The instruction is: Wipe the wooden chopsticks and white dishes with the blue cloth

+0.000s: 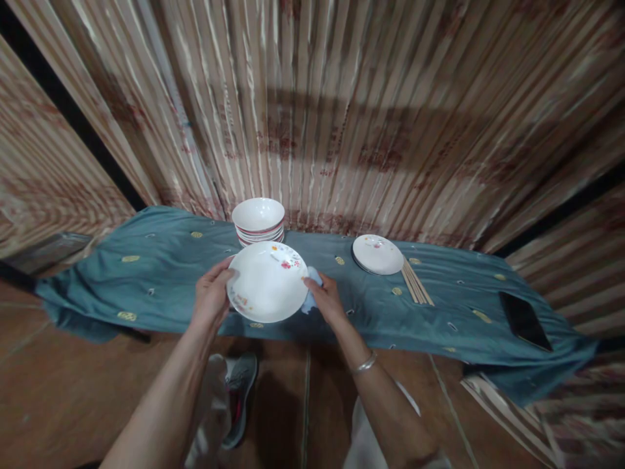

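Note:
A white plate point(266, 286) with small printed flowers is held up in front of me, tilted toward my eyes. My left hand point(213, 292) grips its left rim, thumb on the upper face. At the right rim my right hand point(326, 294) has its thumb on the plate and a light blue cloth point(311, 286) bunched between fingers and plate. Just behind the plate stands a stack of white bowls point(258, 218) with red-striped rims. The fingers under the plate are hidden.
Right of centre on the teal tablecloth point(170, 286) lies a small stack of flowered plates point(377, 254). Several wooden chopsticks point(416, 283) rest against it. A black phone point(525, 319) lies near the right end. Striped curtains point(312, 117) hang behind the table.

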`<state>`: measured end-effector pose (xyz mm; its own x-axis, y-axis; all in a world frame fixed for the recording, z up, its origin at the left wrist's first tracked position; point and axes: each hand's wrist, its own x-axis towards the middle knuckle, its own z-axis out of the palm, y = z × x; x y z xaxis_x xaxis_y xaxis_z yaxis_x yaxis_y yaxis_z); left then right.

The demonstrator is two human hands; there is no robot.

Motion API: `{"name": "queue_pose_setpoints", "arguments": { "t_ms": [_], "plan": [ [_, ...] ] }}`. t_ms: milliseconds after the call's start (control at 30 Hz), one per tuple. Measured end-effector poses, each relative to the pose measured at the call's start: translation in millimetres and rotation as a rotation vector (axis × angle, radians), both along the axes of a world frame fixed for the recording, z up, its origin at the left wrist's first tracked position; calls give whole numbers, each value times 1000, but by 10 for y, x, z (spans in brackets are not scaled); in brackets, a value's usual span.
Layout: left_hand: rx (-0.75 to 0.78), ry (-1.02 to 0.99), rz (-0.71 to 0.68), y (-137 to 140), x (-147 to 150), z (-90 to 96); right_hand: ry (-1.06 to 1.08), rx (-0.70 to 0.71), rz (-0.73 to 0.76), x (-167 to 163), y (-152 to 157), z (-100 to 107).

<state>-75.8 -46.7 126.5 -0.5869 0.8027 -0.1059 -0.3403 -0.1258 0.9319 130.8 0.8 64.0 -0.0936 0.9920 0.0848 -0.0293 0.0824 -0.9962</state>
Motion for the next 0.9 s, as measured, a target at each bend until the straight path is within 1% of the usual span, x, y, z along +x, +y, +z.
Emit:
{"name": "queue_pose_setpoints", "arguments": {
  "t_ms": [133,200,333,400,467,533,600,667,700,767,833,900],
  "plan": [
    [114,18,-211,-33,289,-32,8,-44,-83,360,16,25],
    [126,16,-324,-62,450,-57,22,-75,-141,544,25,8],
    [16,-59,-589,-121,761,-155,66,-127,-225,882,41,-71],
    [-22,-119,-680,-124,895,-231,33,-117,-248,1027,50,-109],
    [-29,-163,-693,-105,1010,-322,-108,-56,-287,1151,61,-126],
    [-44,-203,-668,-70,1106,-421,-328,33,-352,1243,72,-116],
    [-65,-232,-642,-32,1190,-523,-517,115,-412,1286,75,-92],
    [-79,-242,-625,4,1267,-615,-633,195,-445,1278,66,-77],
    [-85,-242,-618,20,1304,-652,-682,237,-435,1260,57,-81],
    [-98,-242,-609,48,1373,-700,-795,310,-353,1219,36,-110],
    [-105,-247,-611,69,1430,-708,-855,327,-232,1205,19,-152],
    [-116,-250,-622,84,1469,-682,-862,329,-184,1234,10,-178]
  ]
}}
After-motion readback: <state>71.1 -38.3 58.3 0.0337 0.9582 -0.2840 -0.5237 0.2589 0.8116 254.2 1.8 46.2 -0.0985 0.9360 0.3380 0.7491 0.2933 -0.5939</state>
